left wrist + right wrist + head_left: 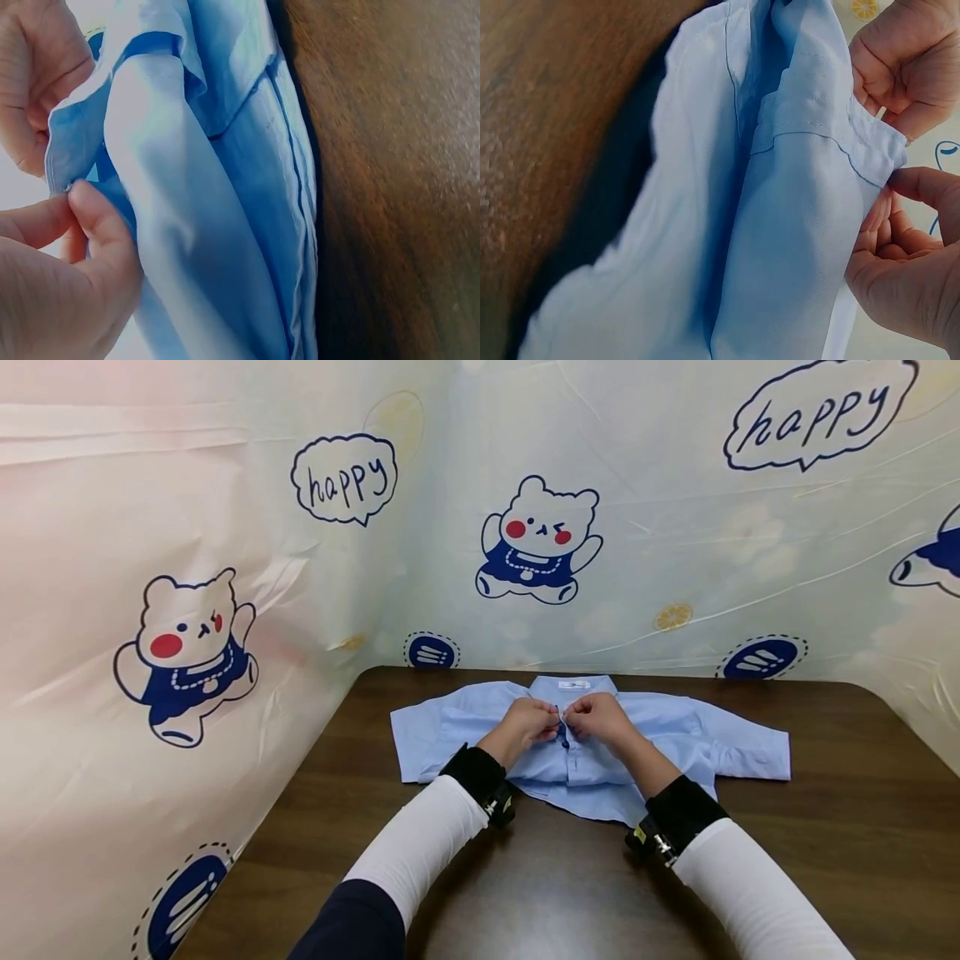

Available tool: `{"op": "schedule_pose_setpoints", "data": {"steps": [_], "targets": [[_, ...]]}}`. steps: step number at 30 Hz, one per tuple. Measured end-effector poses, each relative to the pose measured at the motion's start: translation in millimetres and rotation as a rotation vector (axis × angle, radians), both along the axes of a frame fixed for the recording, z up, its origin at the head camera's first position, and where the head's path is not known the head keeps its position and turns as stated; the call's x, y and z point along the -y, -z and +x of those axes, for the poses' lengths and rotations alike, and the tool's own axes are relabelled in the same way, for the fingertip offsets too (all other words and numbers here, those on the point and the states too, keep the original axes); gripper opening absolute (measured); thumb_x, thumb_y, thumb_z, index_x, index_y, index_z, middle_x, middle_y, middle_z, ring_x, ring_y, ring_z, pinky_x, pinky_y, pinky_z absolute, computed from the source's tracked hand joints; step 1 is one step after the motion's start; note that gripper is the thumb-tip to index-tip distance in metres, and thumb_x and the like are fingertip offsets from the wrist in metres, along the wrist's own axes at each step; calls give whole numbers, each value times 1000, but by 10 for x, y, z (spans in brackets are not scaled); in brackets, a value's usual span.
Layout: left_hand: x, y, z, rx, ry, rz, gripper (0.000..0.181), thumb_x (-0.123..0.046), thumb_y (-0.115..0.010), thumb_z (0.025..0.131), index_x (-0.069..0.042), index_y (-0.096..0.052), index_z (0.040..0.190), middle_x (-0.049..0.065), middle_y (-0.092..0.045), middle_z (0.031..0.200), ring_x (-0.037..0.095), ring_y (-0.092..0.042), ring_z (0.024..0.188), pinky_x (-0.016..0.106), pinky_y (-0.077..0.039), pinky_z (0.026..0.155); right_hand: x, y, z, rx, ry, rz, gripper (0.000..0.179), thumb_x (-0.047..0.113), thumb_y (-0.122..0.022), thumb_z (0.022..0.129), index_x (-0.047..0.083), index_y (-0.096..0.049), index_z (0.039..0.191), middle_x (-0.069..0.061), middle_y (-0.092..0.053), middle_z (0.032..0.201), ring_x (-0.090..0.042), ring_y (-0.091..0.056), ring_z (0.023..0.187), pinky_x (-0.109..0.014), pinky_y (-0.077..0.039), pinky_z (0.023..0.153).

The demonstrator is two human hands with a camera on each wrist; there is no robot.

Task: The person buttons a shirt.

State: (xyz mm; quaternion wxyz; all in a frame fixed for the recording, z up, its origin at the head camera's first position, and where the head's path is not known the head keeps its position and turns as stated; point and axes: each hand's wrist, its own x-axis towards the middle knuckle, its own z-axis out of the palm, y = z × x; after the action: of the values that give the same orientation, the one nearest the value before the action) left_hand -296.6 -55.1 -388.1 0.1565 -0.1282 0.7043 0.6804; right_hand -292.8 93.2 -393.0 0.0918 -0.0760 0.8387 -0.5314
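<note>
A light blue short-sleeved shirt lies front up, collar at the far side. My left hand pinches the edge of the front opening just below the collar. In the left wrist view, thumb and finger of the left hand meet at the cloth edge. Opposite it, my right hand pinches the other front edge; the right wrist view shows the right hand's thumb and fingers on the raised placket. A dark button shows below the hands. The fingertips hide any fastening between them.
The shirt lies near the back of a dark brown wooden table. Behind and to the left hangs a pale printed curtain with cartoon bears. A short sleeve spreads to the right. Both wrists wear black straps with small cameras.
</note>
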Motion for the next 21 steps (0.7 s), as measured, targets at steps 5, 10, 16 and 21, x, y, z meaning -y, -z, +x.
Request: {"op": "schedule_pose_setpoints", "data": {"steps": [5,10,16,21], "targets": [[10,-33,29,27,-51,85,10,3,-59,92,7,-66,99,7,-61,71,13,-60,61,25,-56,69,-9,-12,14,-15,-3,-9,19,4,-60,92,-11,-67,102,-6,-62,82,-11,-55,65,-22,-49,60],[-2,-74,65,24,-117,143,8,-2,-64,87,6,-64,88,8,-62,68,13,-62,56,30,-57,73,-2,-57,31,-17,14,-7,20,5,-60,92,-11,-67,102,-6,-62,81,-12,-55,66,-23,-49,60],[-50,-85,112,-14,-185,51,8,5,-64,84,2,-57,87,6,-58,63,11,-59,51,28,-57,65,28,-95,46,-17,34,17,20,6,-62,91,-10,-69,100,-5,-61,78,-12,-54,66,-23,-49,59],[-89,-74,127,-35,-205,-27,13,4,-63,85,3,-58,97,7,-60,69,9,-58,49,26,-56,62,44,-115,61,-3,51,24,20,5,-62,90,-10,-69,100,-4,-60,74,-12,-54,65,-23,-49,58]]}}
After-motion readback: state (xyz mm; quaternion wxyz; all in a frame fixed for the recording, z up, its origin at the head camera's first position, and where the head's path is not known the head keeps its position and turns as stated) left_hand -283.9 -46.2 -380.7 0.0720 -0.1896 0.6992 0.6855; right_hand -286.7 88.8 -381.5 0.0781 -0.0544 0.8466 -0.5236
